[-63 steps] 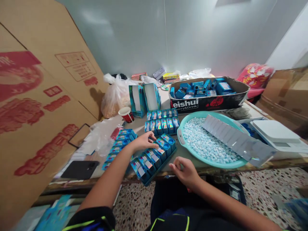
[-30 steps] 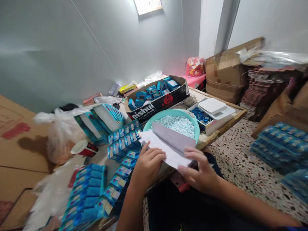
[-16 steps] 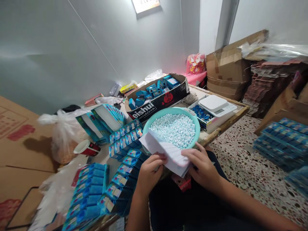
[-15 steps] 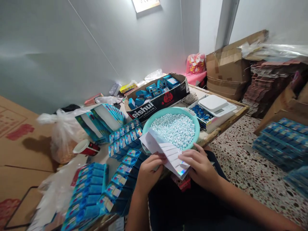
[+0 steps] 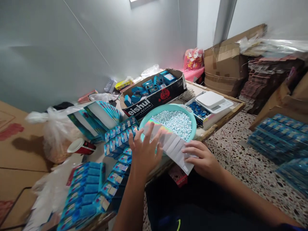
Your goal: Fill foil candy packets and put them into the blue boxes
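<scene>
A white folded sheet with a rainbow sheen and crosswise strips, like a sticker sheet (image 5: pixel 172 144), lies slanted over the near rim of a turquoise basin (image 5: pixel 141 124). Its right end is gripped by my right hand (image 5: pixel 204 160), fingers on top and thumb hidden beneath. At the other end, my left hand (image 5: pixel 144 154) has its fingers spread over the sheet; whether they touch it I cannot tell. The basin holds many small pale blue-and-white pellets (image 5: pixel 178 120). Just left of my left hand stand rows of blue small boxes (image 5: pixel 120 138).
Behind the basin is a black carton (image 5: pixel 156 99) of blue boxes. A white scale (image 5: pixel 211 101) rests over a tray of blue pieces (image 5: pixel 198 110). Leftward are fanned blue cards (image 5: pixel 101 115), a paper cup (image 5: pixel 81 146) and more blue boxes (image 5: pixel 84 189). Wrapped blue packs (image 5: pixel 279 138) sit on the floor.
My left hand has let go of the sheet's near edge, moved up and left, and spread its fingers. The sheet now lies flatter and more stretched out, still in my right hand.
</scene>
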A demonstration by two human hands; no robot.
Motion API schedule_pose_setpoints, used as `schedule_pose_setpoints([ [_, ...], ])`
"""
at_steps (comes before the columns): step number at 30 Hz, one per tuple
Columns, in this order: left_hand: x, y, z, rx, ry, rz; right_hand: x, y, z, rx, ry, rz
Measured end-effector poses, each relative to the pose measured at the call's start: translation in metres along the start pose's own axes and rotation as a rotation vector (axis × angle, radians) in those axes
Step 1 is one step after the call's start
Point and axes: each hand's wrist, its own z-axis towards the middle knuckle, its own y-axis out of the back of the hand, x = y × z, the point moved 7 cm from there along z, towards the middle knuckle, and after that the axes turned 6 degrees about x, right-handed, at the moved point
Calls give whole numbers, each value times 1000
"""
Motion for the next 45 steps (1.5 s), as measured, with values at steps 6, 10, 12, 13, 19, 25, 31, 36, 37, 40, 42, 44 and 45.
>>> schedule_pose_setpoints([
  [6, -5, -33, 27, 254, -177, -209, -13, 21, -14, -7, 9, 179],
  [10, -18, -58, 39, 486, -246, -397, -26, 37, -23, -54, -33, 266],
  [12, -23, -61, 44, 486, -258, -443, -31, 45, -25, -62, -61, 248],
  [13, -24, -60, 45, 455, -263, -448, -33, 47, -25, -51, -69, 226],
  [19, -31, -59, 39, 276, -344, -456, -37, 46, -27, -5, -85, 180],
  [25, -40, -48, 39, 215, -340, -489, -34, 42, -29, -44, -96, 193],
  [31, -38, -14, -7, 172, -232, -789, -41, 46, -26, -199, -198, 153],
  [36, 19, 17, -82, -270, 247, -1038, -65, 39, -3, -261, -325, 112],
  [37, 31, 21, -97, -339, 346, -1016, -72, 33, 3, -212, -354, 95],
  [40, 56, 29, -131, -422, 592, -957, -87, 13, 20, 47, -375, 33],
  [42, 65, 32, -145, -451, 700, -964, -91, 6, 24, 202, -359, -65],
  [44, 69, 33, -154, -467, 773, -965, -88, 8, 24, 301, -330, -160],
  [45, 70, 34, -157, -467, 801, -954, -83, 10, 24, 335, -312, -185],
])
